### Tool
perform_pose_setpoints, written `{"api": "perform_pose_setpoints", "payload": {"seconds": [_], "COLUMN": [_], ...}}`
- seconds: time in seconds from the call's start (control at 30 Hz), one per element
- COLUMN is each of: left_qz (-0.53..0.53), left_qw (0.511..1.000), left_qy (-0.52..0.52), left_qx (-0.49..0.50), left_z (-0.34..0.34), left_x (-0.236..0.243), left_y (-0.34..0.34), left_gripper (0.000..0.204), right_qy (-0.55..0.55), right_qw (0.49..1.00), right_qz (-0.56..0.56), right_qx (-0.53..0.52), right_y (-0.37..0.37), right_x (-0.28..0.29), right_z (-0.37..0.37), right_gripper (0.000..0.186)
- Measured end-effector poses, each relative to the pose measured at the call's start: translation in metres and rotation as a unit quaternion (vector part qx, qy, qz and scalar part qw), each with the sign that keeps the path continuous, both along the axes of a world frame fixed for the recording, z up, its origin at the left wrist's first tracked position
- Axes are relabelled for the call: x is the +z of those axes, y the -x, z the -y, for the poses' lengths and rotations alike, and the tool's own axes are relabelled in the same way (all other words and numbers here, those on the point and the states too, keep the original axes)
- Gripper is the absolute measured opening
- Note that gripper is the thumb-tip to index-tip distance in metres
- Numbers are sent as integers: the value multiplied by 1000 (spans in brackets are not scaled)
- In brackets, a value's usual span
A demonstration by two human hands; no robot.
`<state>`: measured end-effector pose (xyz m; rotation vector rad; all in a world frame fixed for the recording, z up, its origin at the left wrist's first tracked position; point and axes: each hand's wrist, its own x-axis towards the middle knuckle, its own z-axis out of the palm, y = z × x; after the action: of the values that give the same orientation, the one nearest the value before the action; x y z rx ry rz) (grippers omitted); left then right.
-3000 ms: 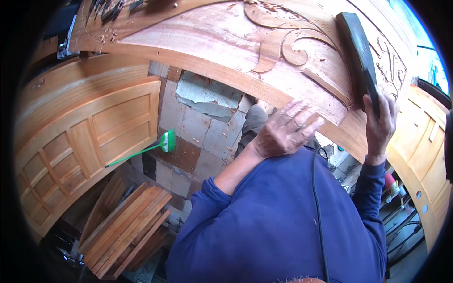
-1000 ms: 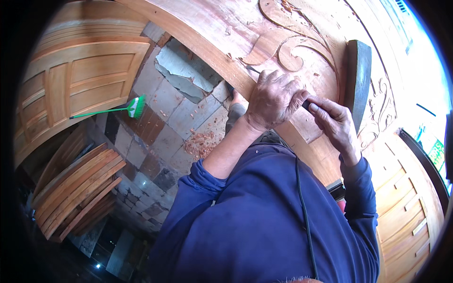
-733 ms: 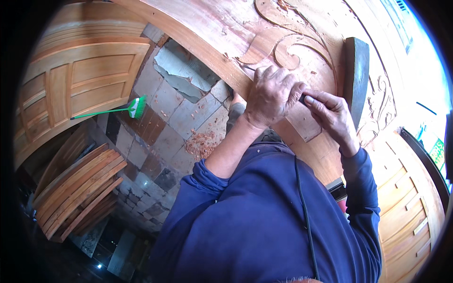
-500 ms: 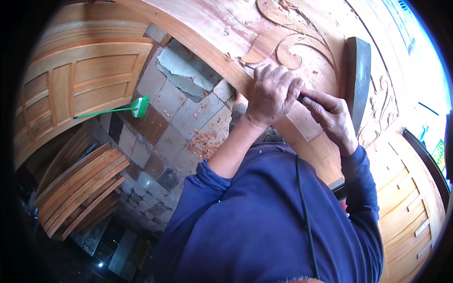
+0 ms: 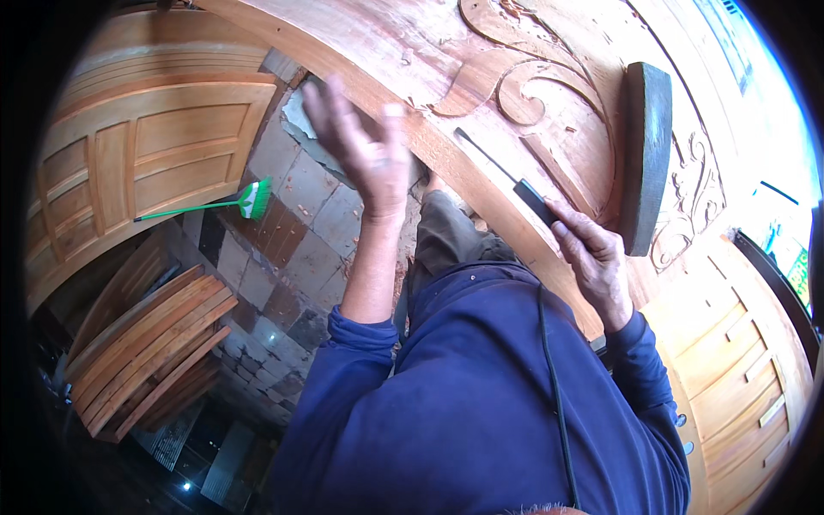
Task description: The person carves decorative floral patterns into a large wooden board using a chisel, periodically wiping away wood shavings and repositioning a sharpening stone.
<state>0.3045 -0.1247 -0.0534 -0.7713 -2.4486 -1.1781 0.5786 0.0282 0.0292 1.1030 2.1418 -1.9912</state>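
My right hand (image 5: 590, 257) is closed on the black handle (image 5: 534, 197) of a chisel. Its thin metal blade (image 5: 487, 148) points up and left, its tip over the front rail of a pale wooden panel (image 5: 429, 34) carved with scrollwork (image 5: 524, 94). My left hand (image 5: 360, 146) hangs in the air near the panel's front edge, left of the chisel, fingers spread and smeared by motion, holding nothing. A long dark block (image 5: 645, 159) lies on the panel beyond my right hand.
Panelled wooden doors (image 5: 184, 129) lean at left, with a green broom (image 5: 253, 199) beside them. Stacked curved boards (image 5: 150, 352) are at lower left. Tiled floor (image 5: 313, 210) has shavings and a broken grey patch (image 5: 300, 120). Another door (image 5: 730, 369) is at right.
My left hand has let go of the chisel and swung up and left, opening. My right hand still grips the handle and has moved lower, uncovering the blade.
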Motion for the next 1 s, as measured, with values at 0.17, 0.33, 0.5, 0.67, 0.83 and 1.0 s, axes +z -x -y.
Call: {"api": "perform_pose_setpoints", "payload": {"seconds": [0.17, 0.33, 0.5, 0.67, 0.83, 1.0], "left_qz": [-54, 6, 33, 96, 54, 105], "left_qw": [960, 939, 931, 937, 932, 942], "left_qy": [-70, 12, -18, 45, -23, -37], "left_qx": [-267, -344, -362, -332, -357, -318], "left_z": [-15, -36, -39, -38, -38, -38], "left_x": [13, 7, 10, 15, 11, 9], "left_y": [-45, -76, -81, -69, -84, -62], "left_gripper": [25, 28, 22, 28, 30, 35], "right_qy": [-3, -62, -47, 44, 10, 7], "right_qw": [999, 997, 998, 998, 1000, 1000], "right_qz": [27, -18, 3, 45, 26, 9], "right_qx": [26, 41, 31, -8, 12, 15], "right_y": [21, 31, 19, 41, 34, 59], "right_x": [12, 17, 18, 14, 23, 25], "right_z": [16, 19, 21, 16, 15, 18], "right_gripper": [33, 31, 29, 31, 31, 31]}}
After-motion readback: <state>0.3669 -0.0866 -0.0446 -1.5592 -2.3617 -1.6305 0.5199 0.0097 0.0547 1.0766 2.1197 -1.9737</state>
